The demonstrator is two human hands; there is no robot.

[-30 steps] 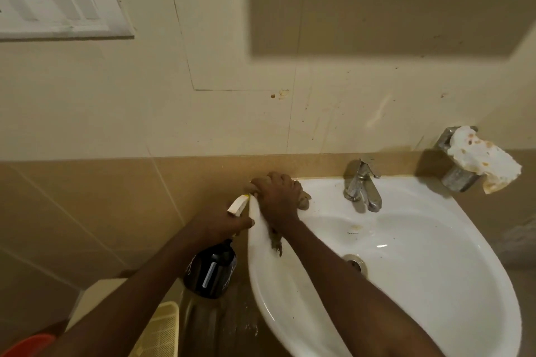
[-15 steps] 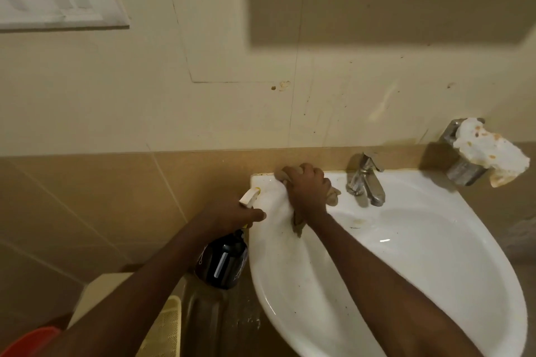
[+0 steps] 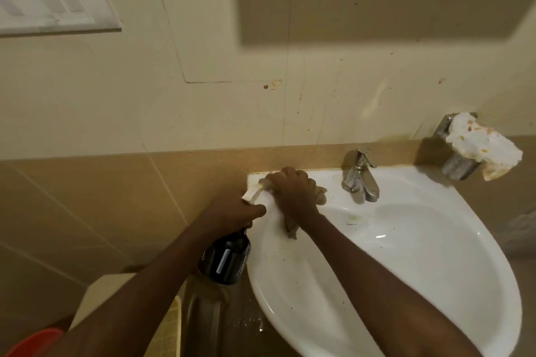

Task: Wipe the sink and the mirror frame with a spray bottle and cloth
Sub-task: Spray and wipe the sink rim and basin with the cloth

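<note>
**My arms, bare to the frame's edge**

My left hand (image 3: pixel 229 211) and right hand (image 3: pixel 293 191) are bare, no gloves, rings or watch showing. Both my forearms are uncovered; no sleeve reaches into view anywhere along them.

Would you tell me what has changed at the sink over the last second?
The right hand, gripping the cloth, wiped along the sink rim's back left corner, first toward the tap, then back left. The left hand still holds the spray bottle beside the rim.
</note>
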